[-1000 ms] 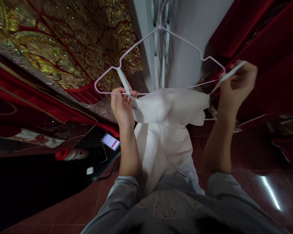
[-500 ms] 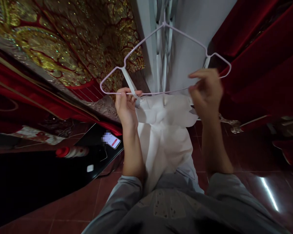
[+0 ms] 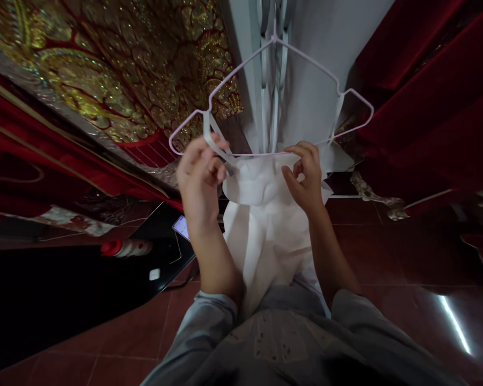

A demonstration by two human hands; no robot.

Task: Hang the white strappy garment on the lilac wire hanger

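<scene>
In front of the wearer's chest, against a pale wall panel: one pink hanger (image 3: 245, 67), its shoulder arms spread wide, its lower bar roughly level. Below it, one white garment (image 3: 261, 185), hung by two narrow straps; the left strap (image 3: 206, 126) loops over the notch at that end, the right strap (image 3: 338, 115) over the other. One left hand (image 3: 203, 174), raised beside the left strap, fingers loosely curled, the strap crossing at the fingertips; from where I stand I cannot tell whether it is pinched. One right hand (image 3: 306, 174), palm inward, in front of the garment's top; thumb and forefinger part open with a clear gap, forefinger tip at the hanger's lower bar, no grip that I can see. To the left, one gold-sequinned red cloth (image 3: 145, 64); beneath, a black table (image 3: 64, 300) bearing a red-capped bottle (image 3: 124, 247), a small white case (image 3: 154, 274) and a phone (image 3: 181, 227), partly hidden by the left arm.
</scene>
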